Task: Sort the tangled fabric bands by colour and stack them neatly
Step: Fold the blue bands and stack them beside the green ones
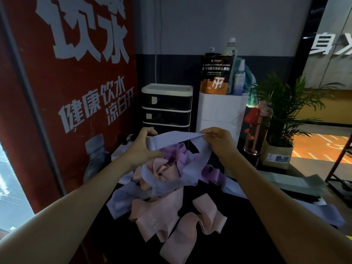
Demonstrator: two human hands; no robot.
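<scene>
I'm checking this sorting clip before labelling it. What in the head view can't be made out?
- How many bands are in the tangled pile: they overlap.
- Lavender band ends: curled fingers of left hand and right hand cover them.
- Lowest pink band: bottom edge cuts it off.
- Drawer unit labels: too small.

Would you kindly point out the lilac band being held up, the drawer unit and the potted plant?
lilac band (pixel 175 137), head view, on its stretched upper edge.
drawer unit (pixel 166 101), head view, top drawer front.
potted plant (pixel 285 100), head view, on the fronds.
</scene>
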